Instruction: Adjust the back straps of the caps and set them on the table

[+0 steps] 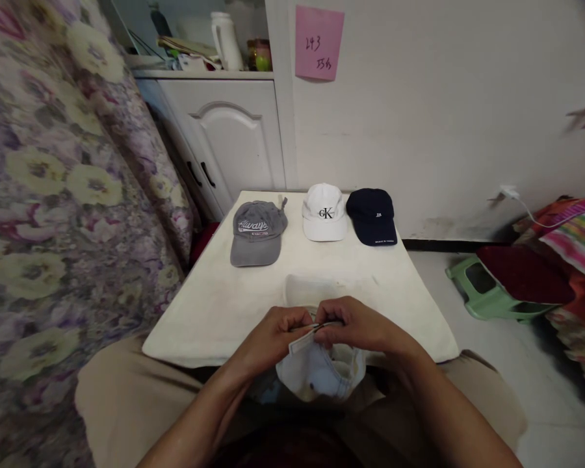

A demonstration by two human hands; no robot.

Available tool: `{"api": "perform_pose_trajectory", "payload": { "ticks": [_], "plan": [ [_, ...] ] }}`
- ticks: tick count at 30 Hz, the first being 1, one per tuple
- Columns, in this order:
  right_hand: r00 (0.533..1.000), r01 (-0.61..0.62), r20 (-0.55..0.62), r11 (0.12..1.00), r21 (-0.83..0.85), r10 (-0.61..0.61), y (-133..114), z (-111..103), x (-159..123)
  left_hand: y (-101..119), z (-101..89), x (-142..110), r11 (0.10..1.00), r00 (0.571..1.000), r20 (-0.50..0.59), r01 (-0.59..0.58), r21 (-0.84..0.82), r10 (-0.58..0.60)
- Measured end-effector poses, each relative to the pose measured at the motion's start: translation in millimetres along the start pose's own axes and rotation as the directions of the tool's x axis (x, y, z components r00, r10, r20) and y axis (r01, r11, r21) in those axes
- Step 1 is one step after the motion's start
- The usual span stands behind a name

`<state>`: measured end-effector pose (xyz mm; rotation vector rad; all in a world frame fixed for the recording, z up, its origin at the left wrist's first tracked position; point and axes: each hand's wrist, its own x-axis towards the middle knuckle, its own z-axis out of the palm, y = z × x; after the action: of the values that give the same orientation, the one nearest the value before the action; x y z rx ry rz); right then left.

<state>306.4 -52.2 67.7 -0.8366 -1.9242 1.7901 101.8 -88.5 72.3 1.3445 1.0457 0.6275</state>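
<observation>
A pale blue-white baseball cap point(308, 372) is held at the table's near edge, its back toward me and its light brim pointing away over the tabletop. My left hand point(283, 330) is closed, pinching one end of the cap's back strap. From the other side my right hand point(353, 325) pinches the strap too, close to the left fingertips. Whether the strap is fastened is hidden by the fingers. Beyond them lie a grey cap point(257, 233) with white lettering, a white cap point(324, 213) with black letters, and a navy cap point(372, 217).
The caps rest on a table with a cream cover point(214, 312). A floral curtain point(68, 195) hangs at left, beside a white cabinet point(234, 136). On the right stands a green stool point(482, 289) with a dark red top. A pink note point(319, 43) is on the wall.
</observation>
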Motion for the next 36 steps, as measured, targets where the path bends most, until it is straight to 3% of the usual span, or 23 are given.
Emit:
{"api": "perform_pose_trajectory", "payload": {
  "ticks": [8, 15, 22, 29, 36],
  "plan": [
    [0.995, 0.018, -0.091, 0.949, -0.314, -0.049, -6.5, 4.4, -2.5, 3.4, 0.3, -2.4, 0.998, 1.000, -0.005, -0.019, -0.054, 0.019],
    [0.988, 0.016, -0.131, 0.899, -0.437, -0.081, -11.6, 6.4, -3.4, 9.1, -3.7, -4.1, 0.993, 0.994, -0.041, -0.099, 0.061, 0.101],
    [0.993, 0.013, -0.109, 0.968, -0.252, -0.042, -0.7, 0.9, 1.8, 1.6, -1.1, 1.5, 0.999, 0.999, 0.001, -0.041, 0.002, 0.041],
    [0.985, -0.031, 0.169, 0.995, 0.093, 0.015, 2.6, -18.5, -0.8, -5.6, -13.8, 4.2, 0.998, 0.999, 0.005, -0.053, -0.039, 0.053],
    [0.973, -0.066, 0.231, 0.976, 0.209, 0.016, 12.6, -26.4, 2.6, -0.9, -27.0, 0.3, 0.999, 0.999, 0.043, 0.022, -0.043, -0.020]
  ]
}}
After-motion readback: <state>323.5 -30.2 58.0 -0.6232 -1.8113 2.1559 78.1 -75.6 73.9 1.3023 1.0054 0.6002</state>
